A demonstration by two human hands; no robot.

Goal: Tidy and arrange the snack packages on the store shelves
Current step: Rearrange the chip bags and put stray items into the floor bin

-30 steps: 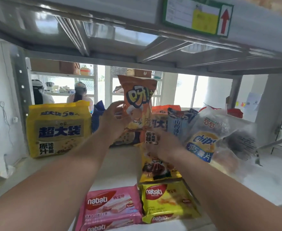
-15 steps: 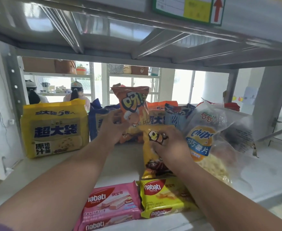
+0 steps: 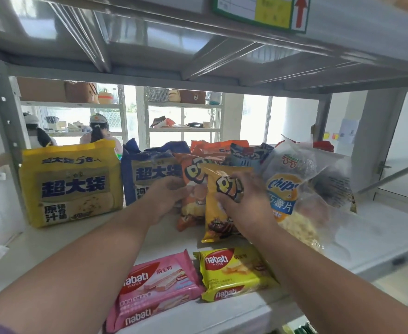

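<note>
On the white shelf, the left hand clasps the orange snack bag; the right hand grips the yellow snack bag standing in front; both look light, crinkly, crushable; best held by the edges.

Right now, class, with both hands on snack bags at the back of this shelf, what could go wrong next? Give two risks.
1. The yellow snack bag held by the right hand leans against the orange snack bag in the left hand; letting go could tip both forward.
2. The clear chips bag slumps at an angle beside the right hand; a nudge might slide it along the shelf.
</note>
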